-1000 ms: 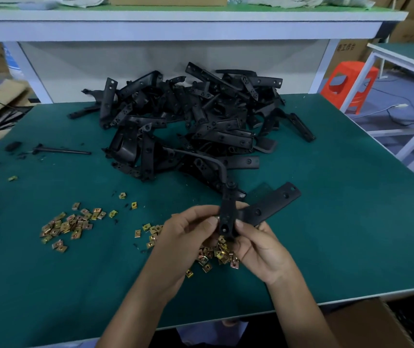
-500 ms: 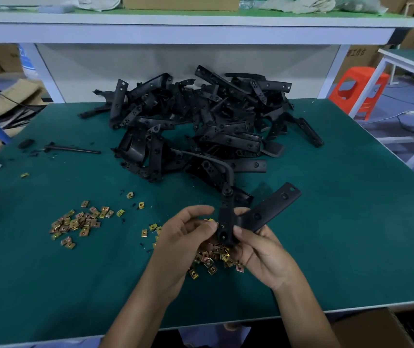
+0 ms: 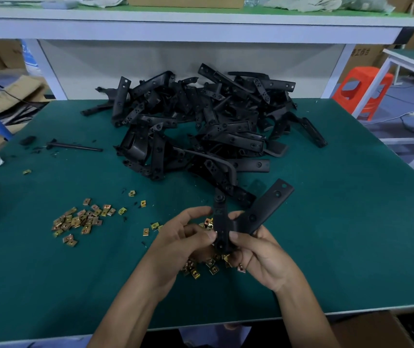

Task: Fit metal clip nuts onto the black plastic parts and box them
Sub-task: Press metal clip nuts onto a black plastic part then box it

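Green matting covers the surface (image 3: 339, 247), and at its far side we see one heap of black parts (image 3: 201, 126), too tangled to count. Our two hands hold one angled black plastic part (image 3: 263, 209) above the near edge. The left hand (image 3: 180, 244) pinches its upright arm with thumb and curled fingers; the right hand (image 3: 261, 254) grips it from the other side. We count two groups of clip nuts (image 3: 80, 219): one at left, a second cluster (image 3: 201, 268) beneath the hands, with several strays between. One orange stool (image 3: 361, 91) stands off right.
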A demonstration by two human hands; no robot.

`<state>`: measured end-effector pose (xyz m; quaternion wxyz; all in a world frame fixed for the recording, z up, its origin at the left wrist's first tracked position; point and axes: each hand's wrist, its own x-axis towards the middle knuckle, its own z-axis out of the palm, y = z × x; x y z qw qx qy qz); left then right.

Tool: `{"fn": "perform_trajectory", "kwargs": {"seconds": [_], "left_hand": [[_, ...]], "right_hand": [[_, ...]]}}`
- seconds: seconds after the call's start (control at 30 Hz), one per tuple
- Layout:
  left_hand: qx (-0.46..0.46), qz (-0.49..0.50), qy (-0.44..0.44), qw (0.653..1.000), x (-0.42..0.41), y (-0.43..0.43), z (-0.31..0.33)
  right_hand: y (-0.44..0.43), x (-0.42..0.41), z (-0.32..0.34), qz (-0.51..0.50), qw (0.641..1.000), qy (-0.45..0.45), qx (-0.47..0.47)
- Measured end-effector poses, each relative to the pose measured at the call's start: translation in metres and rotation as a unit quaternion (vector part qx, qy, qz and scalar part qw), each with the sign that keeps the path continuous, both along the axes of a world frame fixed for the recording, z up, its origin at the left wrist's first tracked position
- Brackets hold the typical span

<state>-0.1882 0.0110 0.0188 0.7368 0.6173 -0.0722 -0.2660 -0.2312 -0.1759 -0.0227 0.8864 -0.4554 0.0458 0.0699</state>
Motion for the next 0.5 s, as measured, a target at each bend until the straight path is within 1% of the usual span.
{"fn": "perform_trajectory", "kwargs": {"seconds": [0.1, 0.2, 0.27, 0.37, 0.43, 0.47, 0.5], "left_hand": [[0.035, -0.020, -0.013, 0.999, 0.003, 0.001, 0.001], [0.064, -0.020, -0.017, 0.998, 0.005, 0.001, 0.001], [0.082, -0.014, -0.038, 0.996, 0.004, 0.001, 0.000], [0.096, 0.017, -0.097, 0.991, -0.002, -0.005, 0.001], [0.077, 0.045, -0.110, 0.990, -0.010, -0.015, 0.002], [0.080, 0.061, -0.123, 0.987, -0.015, -0.019, 0.001], [0.102, 0.079, -0.147, 0.981, -0.018, -0.023, 0.000]], "right_hand": [[0.001, 0.000, 0.000, 0.003, 1.000, 0.005, -0.011], [0.003, 0.001, -0.001, -0.010, 1.000, 0.010, -0.028], [0.006, 0.001, -0.002, -0.018, 0.999, 0.004, -0.033], [0.008, 0.001, 0.000, -0.035, 0.999, -0.014, -0.029], [0.009, 0.002, 0.002, -0.045, 0.999, -0.028, -0.003], [0.009, 0.002, 0.002, -0.050, 0.998, -0.032, 0.014], [0.008, 0.002, 0.002, -0.055, 0.998, -0.032, 0.027]]}}
